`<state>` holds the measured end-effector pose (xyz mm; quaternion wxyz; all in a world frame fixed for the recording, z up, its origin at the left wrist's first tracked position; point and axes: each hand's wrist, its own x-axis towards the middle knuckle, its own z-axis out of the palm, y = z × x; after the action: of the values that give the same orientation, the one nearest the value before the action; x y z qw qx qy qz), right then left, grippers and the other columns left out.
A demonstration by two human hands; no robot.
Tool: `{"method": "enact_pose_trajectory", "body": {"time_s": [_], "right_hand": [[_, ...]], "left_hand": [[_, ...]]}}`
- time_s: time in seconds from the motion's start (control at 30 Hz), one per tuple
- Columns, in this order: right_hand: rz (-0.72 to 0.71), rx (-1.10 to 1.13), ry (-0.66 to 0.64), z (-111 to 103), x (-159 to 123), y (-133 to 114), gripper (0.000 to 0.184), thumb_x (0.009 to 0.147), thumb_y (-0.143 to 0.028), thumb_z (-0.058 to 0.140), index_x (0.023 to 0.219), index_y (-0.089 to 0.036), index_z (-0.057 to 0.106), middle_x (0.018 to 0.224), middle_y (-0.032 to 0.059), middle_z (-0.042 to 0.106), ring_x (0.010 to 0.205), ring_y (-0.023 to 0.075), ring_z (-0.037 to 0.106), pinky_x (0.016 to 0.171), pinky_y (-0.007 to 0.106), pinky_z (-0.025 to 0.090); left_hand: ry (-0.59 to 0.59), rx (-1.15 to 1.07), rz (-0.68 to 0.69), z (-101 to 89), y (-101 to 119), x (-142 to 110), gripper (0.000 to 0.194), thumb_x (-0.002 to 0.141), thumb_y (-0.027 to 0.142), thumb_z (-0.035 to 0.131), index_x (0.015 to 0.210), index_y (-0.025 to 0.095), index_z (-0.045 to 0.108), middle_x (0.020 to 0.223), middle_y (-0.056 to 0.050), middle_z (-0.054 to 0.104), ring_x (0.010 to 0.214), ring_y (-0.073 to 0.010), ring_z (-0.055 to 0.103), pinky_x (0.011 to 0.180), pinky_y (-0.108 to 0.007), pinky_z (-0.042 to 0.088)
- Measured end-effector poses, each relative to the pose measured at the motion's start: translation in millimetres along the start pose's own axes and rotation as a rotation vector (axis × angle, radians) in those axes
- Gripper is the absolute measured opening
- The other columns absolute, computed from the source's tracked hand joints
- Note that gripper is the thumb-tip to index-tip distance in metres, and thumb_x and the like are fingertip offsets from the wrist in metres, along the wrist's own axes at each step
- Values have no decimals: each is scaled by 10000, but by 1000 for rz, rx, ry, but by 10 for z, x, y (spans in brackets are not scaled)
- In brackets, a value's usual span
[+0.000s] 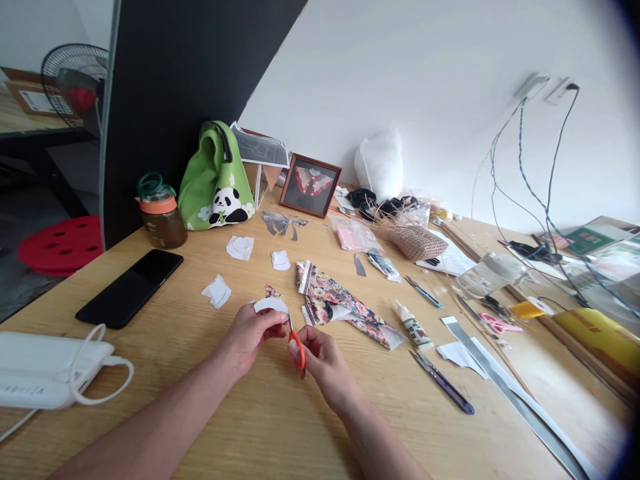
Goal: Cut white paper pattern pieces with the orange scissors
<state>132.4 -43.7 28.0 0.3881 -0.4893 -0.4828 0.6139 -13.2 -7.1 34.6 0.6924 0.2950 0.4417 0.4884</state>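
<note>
Head view: yr L hand [253, 335] is pinched shut on the curved white piece [271, 305] above the table [185, 347], R hand [323, 358] curled round orange scissors [301, 348], blades so near that a slip could nick you.

The light brown wooden table [270, 427] holds a black phone [130, 289], a round jar [165, 227], a green panda bag [213, 180], three small white bits [240, 247], some flowery cloth [345, 299], a little bottle [415, 327] and purple snips [443, 382].

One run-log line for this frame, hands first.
left hand: holding white piece | right hand: holding scissors at piece's edge | fabric: on table beyond right hand
</note>
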Motion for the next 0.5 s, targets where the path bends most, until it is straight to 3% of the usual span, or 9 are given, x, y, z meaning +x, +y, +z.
{"method": "enact_pose_trajectory", "body": {"time_s": [0.5], "right_hand": [[-19, -37, 12, -26, 21, 65, 437, 665, -524, 736, 665, -167, 484, 537, -58, 457, 462, 63, 370, 424, 195, 308]], "left_hand": [[-16, -5, -3, -24, -16, 13, 99, 577, 191, 711, 589, 136, 629, 577, 5, 597, 542, -110, 547, 568, -245, 466]]}}
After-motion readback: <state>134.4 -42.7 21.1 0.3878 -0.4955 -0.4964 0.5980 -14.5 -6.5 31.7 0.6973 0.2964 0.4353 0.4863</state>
